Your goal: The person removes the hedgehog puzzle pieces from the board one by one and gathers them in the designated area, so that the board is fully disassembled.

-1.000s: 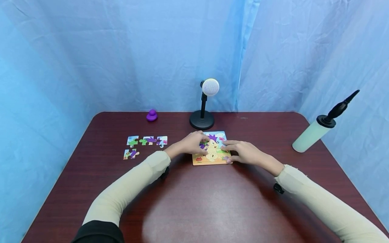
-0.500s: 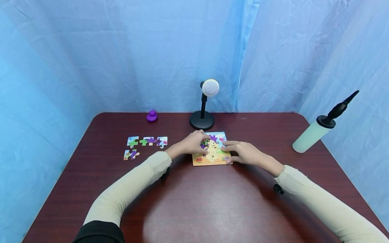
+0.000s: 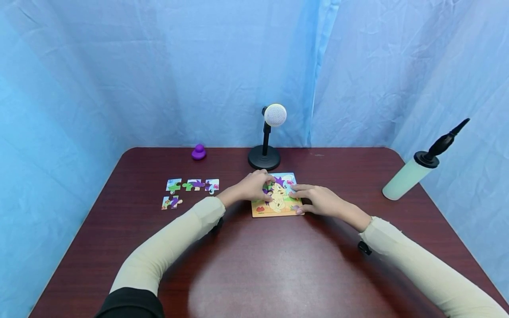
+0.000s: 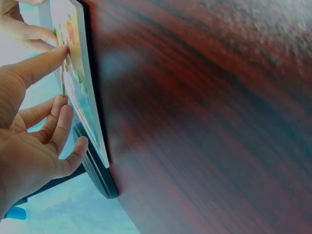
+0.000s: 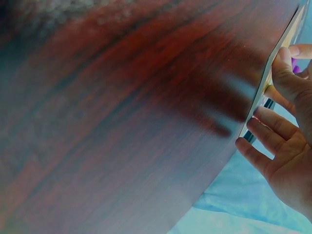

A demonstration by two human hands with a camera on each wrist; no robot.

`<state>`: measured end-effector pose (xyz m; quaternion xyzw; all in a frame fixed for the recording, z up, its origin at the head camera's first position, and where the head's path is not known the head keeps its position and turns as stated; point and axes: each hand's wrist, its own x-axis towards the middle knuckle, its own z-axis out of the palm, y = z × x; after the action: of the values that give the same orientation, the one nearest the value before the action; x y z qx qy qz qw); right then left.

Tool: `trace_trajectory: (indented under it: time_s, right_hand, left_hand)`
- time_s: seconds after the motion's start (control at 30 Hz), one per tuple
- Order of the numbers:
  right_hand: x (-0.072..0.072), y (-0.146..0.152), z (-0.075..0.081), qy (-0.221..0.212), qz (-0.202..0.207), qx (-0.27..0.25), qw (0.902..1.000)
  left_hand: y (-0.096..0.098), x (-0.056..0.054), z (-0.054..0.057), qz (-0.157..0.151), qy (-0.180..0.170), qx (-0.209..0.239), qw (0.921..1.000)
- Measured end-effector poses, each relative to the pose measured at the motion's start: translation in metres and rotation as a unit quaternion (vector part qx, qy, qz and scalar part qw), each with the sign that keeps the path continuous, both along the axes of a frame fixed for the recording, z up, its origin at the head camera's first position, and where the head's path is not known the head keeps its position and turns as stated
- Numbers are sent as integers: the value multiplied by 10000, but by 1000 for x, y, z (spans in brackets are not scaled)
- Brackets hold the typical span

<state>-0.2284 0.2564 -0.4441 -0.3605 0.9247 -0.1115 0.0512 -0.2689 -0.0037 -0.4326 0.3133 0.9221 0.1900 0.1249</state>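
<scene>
A square jigsaw puzzle board (image 3: 278, 212) with a cream, purple-haired cartoon figure lies mid-table, between the two hands. Over its left part is my left hand (image 3: 252, 187), thumb and fingertips pinching a thin puzzle piece (image 4: 63, 84). In the left wrist view that piece shows edge-on at the board's surface. At the board's right side, my right hand (image 3: 321, 201) rests with fingers loosely extended and fingertips touching the edge. The right wrist view has the thumb (image 5: 282, 61) against the board's border. The left hand hides part of the picture.
Several loose puzzle pieces (image 3: 193, 184) lie to the left. Behind the board stands a microphone on a black stand (image 3: 264, 157). A purple knob-shaped object (image 3: 199, 152) sits at the back left, and a pale green hand pump (image 3: 407, 179) stands at the right edge.
Both hands have kept nearly the same position at the board. The loose pieces have not moved.
</scene>
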Motion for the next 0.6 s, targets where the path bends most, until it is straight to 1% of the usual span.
trace_trajectory:
  time_s: [0.23,0.43,0.6]
  right_hand:
    - [0,0,-1,4,0,-8,10000]
    - [0,1,-1,48,4,4,10000]
    - [0,0,-1,52,29,-28,10000]
  left_hand:
    - [-1,-1,-1,-80,137,-23,9999]
    - [1,-2,-2,-126,26,30,9999]
    - [3,-4,-1,-176,-63,-51,9998]
